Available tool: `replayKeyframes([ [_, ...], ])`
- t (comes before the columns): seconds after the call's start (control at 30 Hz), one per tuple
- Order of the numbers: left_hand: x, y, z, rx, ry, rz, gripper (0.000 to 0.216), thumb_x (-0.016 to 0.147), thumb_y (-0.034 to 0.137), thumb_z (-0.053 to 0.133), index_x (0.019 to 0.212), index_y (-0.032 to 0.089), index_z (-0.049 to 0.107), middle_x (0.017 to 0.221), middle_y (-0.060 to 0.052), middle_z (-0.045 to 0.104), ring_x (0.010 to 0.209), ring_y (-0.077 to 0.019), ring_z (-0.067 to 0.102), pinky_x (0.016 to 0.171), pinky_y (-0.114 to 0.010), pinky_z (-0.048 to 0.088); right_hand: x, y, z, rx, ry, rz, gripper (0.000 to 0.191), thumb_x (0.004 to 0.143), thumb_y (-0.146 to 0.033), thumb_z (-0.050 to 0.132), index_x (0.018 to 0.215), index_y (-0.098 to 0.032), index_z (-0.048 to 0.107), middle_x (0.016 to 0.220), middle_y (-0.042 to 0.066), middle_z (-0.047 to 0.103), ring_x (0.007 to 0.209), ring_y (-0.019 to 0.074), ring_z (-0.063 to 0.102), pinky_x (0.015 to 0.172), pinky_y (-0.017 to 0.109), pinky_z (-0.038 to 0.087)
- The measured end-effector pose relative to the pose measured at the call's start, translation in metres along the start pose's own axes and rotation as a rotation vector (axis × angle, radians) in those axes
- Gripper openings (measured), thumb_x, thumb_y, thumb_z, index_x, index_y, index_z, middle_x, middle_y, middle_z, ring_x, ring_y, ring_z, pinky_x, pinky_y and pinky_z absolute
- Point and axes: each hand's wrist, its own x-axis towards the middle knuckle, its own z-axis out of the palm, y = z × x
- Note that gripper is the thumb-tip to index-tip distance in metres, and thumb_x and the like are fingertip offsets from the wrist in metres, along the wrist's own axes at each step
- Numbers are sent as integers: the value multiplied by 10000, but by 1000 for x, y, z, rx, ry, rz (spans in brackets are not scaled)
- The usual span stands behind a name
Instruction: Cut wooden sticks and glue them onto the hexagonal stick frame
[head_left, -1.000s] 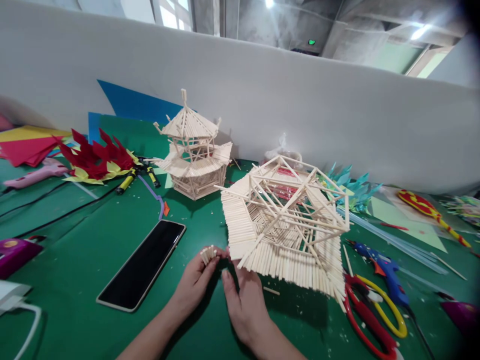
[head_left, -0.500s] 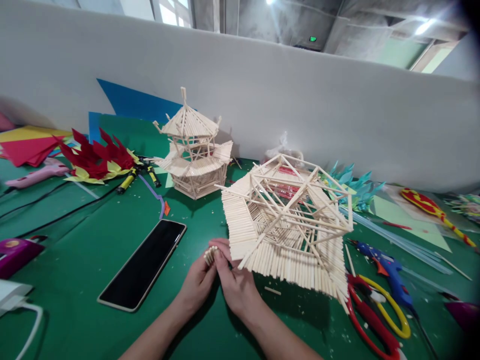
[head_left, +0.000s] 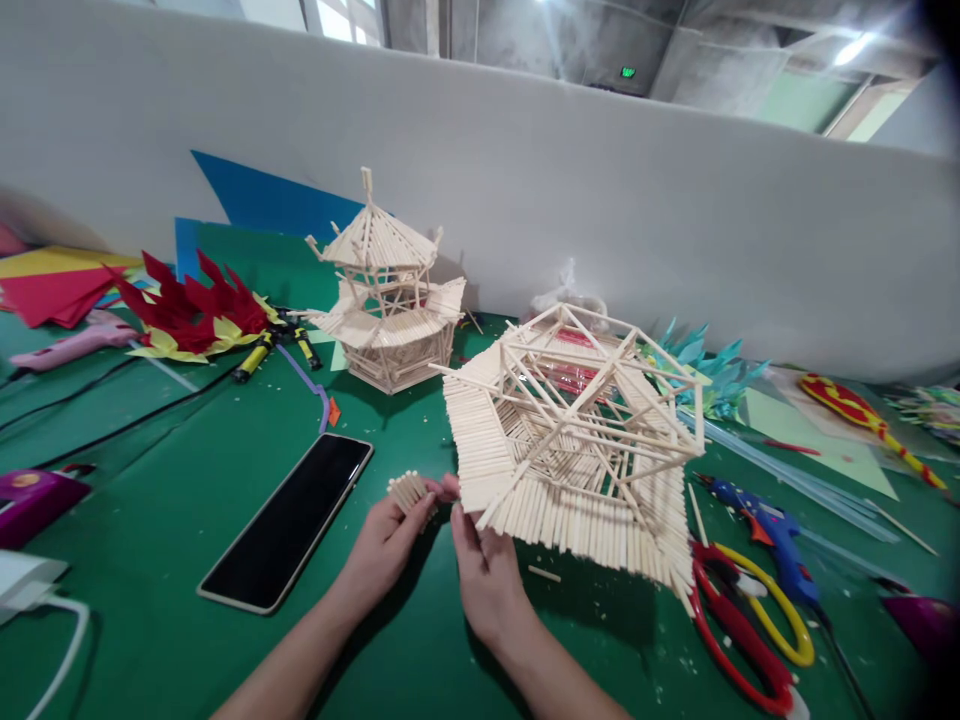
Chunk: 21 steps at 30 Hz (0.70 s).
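Left of the stick model (head_left: 559, 428), its lower roof (head_left: 577, 530) slatted, upper frame (head_left: 600, 380) bare, the left hand (head_left: 386, 545) grips bundled sticks (head_left: 409, 490) while the half-curled right hand (head_left: 491, 585) hides any hold.

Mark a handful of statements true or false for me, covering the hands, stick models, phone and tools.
1. The left hand holds a bundle of short sticks. True.
2. The right hand holds the scissors. False: they lie apart from it, near the right corner of the open-topped stick model.
3. The phone lies to the left of the left hand. True.
4. The pointed-roof model lies on its side. False: it stands upright.
5. The blue glue gun is right of the open-topped stick model. True.
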Motion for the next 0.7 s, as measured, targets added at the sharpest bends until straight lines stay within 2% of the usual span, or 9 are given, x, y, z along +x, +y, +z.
replayKeyframes([
  [0.13, 1, 0, -3, -23, -19, -30, 303, 852, 401, 444, 948, 142, 570, 876, -28, 623, 830, -164, 595, 774, -388, 460, -8, 3, -4, 4, 18, 45, 357, 885, -260, 352, 1186, -200, 534, 1123, 94, 602, 1139, 209, 483, 993, 426, 327],
  [0.3, 2, 0, -5, -4, -45, 10, 271, 845, 378, 467, 946, 149, 571, 955, -39, 616, 924, -181, 569, 856, -427, 415, -14, 3, -10, -6, 68, 76, 351, 877, -306, 365, 1137, -186, 568, 1164, 111, 570, 1186, 241, 427, 1006, 463, 280],
  [0.43, 3, -1, -6, 27, -77, 24, 259, 837, 367, 486, 943, 149, 578, 961, -38, 616, 927, -184, 568, 861, -435, 409, -15, 3, -12, -19, 80, 101, 352, 873, -321, 378, 1131, -180, 571, 1180, 119, 560, 1183, 257, 429, 995, 466, 293],
  [0.7, 4, 0, -5, 36, -42, -6, 263, 837, 369, 486, 942, 143, 569, 930, -33, 612, 886, -179, 579, 813, -413, 443, -16, 5, -12, -26, 69, 138, 357, 874, -322, 393, 1130, -148, 570, 1182, 143, 561, 1141, 250, 473, 967, 428, 337],
])
